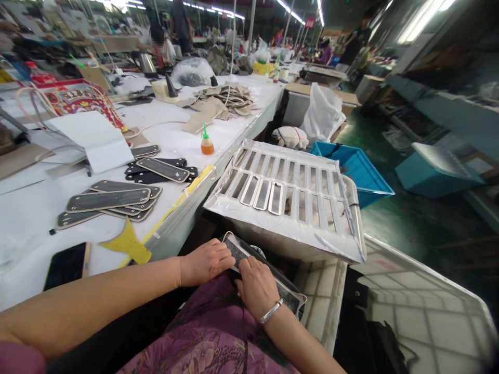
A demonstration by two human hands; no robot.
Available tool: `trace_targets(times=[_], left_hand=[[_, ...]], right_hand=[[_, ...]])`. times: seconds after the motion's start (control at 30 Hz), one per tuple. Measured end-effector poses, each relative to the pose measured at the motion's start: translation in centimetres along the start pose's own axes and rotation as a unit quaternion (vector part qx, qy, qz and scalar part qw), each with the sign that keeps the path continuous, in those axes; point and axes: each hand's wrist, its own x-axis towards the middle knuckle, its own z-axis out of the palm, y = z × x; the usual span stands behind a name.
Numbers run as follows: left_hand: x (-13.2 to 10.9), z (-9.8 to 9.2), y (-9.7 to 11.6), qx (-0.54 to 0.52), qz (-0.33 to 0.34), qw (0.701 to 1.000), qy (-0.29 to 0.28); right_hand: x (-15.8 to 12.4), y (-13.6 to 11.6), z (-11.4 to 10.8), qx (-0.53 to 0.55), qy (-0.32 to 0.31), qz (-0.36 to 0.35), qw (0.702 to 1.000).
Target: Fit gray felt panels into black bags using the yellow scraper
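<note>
A long dark panel with pale edging [291, 297] lies across my lap, slanting down to the right. My left hand [209, 261] is closed on its upper left end, fingers curled over the edge. Close beside it, my right hand [257, 285], with a silver bracelet at the wrist, grips the panel nearer its middle. Both hands cover part of the panel, and my fingertips are partly hidden. On the table at left lies a pile of similar dark strips with pale edges and small eyelets [109, 201]. Another few dark strips [163, 169] lie behind them.
A white slatted rack [268, 221] stands ahead, bearing three small pale-edged strips [262, 194]. On the white table are a yellow scraper-like piece [127, 244], a phone [67, 266] and a green-tipped bottle [207, 144]. Blue crate [362, 169] and pale bin [424, 291] stand right.
</note>
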Motion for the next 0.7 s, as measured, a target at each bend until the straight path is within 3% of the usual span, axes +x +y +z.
trace_targets(times=[0.2, 0.3, 0.4, 0.53, 0.7], left_hand=[[0.6, 0.2, 0.5, 0.044, 0.027, 0.999, -0.002], [0.2, 0.1, 0.7, 0.033, 0.047, 0.998, 0.008], [0.3, 0.2, 1.3, -0.003, 0.022, 1.000, 0.008], [1.8, 0.8, 2.8, -0.046, -0.008, 0.999, -0.006], [3.1, 1.3, 3.6, -0.074, 0.003, 0.997, -0.021]], right_hand=[[0.4, -0.4, -0.2, -0.006, -0.018, -0.032, 0.999], [-0.5, 1.1, -1.3, 0.089, -0.027, -0.023, 0.995], [-1.7, 3.5, -2.6, 0.164, -0.005, 0.028, 0.986], [-3.1, 5.1, -2.8, 0.142, -0.015, 0.051, 0.988], [-3.7, 4.6, -1.9, 0.097, -0.020, 0.071, 0.993]])
